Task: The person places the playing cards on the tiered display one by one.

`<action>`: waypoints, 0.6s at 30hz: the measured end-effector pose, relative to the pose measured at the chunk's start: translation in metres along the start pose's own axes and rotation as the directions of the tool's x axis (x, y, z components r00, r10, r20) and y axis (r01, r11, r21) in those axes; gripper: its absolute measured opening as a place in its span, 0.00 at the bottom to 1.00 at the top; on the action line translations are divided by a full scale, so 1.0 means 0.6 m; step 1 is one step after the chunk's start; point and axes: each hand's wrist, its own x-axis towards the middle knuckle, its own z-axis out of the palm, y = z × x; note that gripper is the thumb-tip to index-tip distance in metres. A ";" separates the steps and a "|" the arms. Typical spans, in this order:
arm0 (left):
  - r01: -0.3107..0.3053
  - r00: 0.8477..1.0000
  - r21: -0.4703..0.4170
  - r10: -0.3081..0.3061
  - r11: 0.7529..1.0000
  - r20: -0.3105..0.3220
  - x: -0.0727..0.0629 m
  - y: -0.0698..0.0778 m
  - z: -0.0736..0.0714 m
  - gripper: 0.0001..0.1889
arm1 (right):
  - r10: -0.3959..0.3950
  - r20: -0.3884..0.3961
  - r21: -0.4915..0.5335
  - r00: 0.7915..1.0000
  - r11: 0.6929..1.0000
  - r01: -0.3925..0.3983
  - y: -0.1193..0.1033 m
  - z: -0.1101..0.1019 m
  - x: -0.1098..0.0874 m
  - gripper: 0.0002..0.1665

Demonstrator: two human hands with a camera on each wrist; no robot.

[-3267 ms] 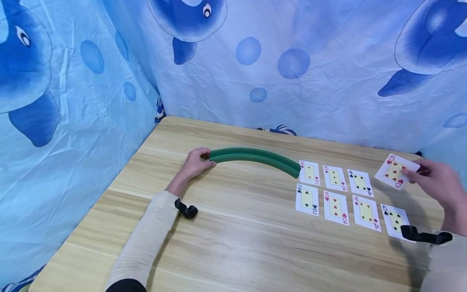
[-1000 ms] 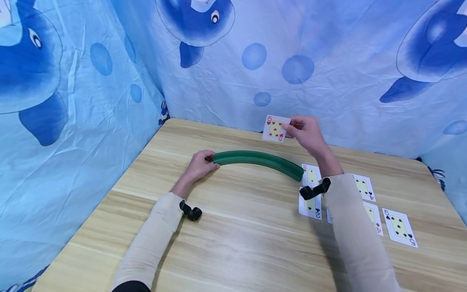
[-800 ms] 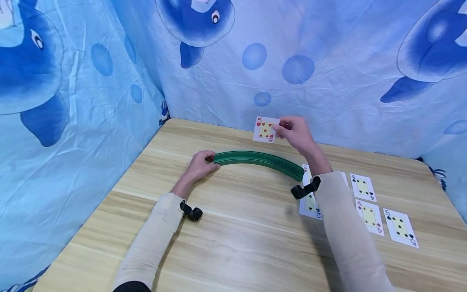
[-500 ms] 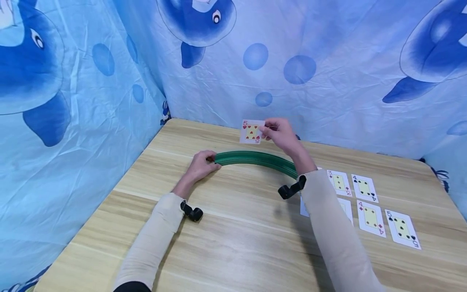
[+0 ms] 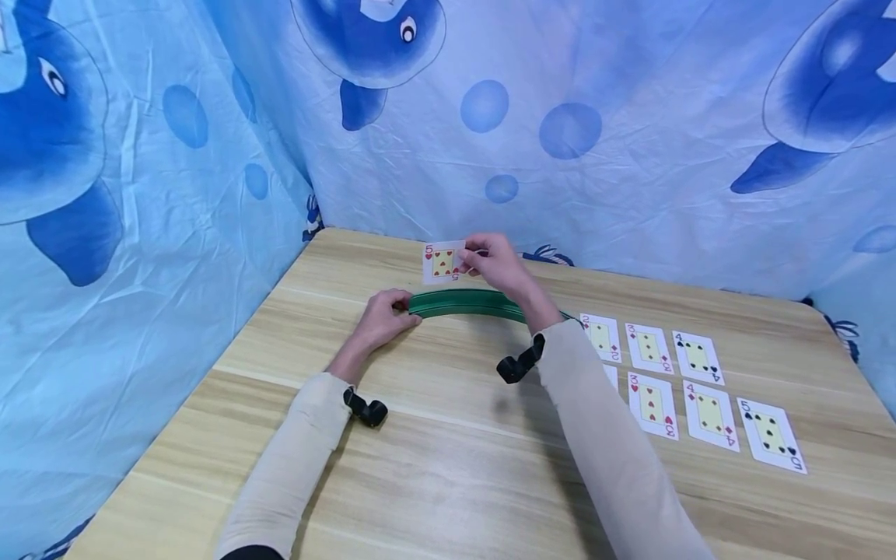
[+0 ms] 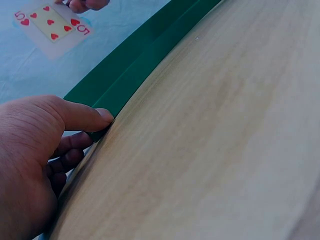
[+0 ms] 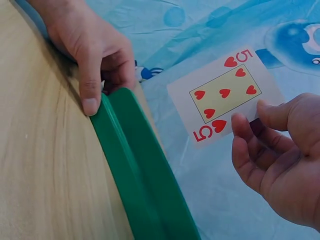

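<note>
A curved green card holder point(image 5: 462, 302) stands on the wooden table, and my left hand point(image 5: 381, 317) grips its left end between thumb and fingers. In the left wrist view the thumb point(image 6: 102, 116) presses on the front of the holder point(image 6: 145, 55). My right hand point(image 5: 495, 260) pinches the five of hearts point(image 5: 442, 263) by its right edge, face toward me. The card is up in the air behind the holder's left part, apart from it. The right wrist view shows the whole card face point(image 7: 225, 95) and no card in the visible part of the holder's groove.
Face-up cards lie in two rows on the right: a two of diamonds point(image 5: 600, 338), three of diamonds point(image 5: 649, 348) and four of spades point(image 5: 698, 357) behind, several more in front, ending with a five of spades point(image 5: 771, 435). A blue curtain point(image 5: 518, 194) hangs behind the table point(image 5: 420, 482).
My right hand has carried the five of hearts from above the cards on the right leftward to behind the holder's left part. The left hand keeps its grip on the holder's end.
</note>
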 end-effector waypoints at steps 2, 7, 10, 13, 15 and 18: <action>0.003 1.000 0.001 -0.003 1.000 -0.001 0.000 0.000 0.000 0.14 | 0.005 0.002 0.006 1.000 1.000 -0.005 0.001 0.004 0.002 0.14; -0.003 1.000 0.002 0.003 1.000 -0.004 0.001 0.001 0.000 0.14 | 0.010 0.009 -0.007 1.000 1.000 -0.010 0.010 0.011 0.006 0.14; -0.007 1.000 0.002 0.007 1.000 -0.004 0.001 0.000 0.000 0.13 | 0.015 0.011 -0.020 1.000 1.000 -0.015 0.015 0.015 0.007 0.13; 0.000 1.000 0.000 0.000 1.000 -0.006 0.001 0.001 0.001 0.14 | 0.023 0.010 -0.028 1.000 0.999 -0.023 0.020 0.018 0.007 0.13; 0.006 1.000 -0.004 -0.006 1.000 -0.006 0.001 0.001 0.001 0.15 | 0.027 0.012 -0.039 1.000 0.999 -0.026 0.024 0.020 0.007 0.13; 0.008 1.000 -0.006 -0.008 1.000 -0.003 0.001 0.002 0.001 0.15 | 0.032 0.012 -0.055 0.999 0.998 -0.032 0.029 0.023 0.007 0.14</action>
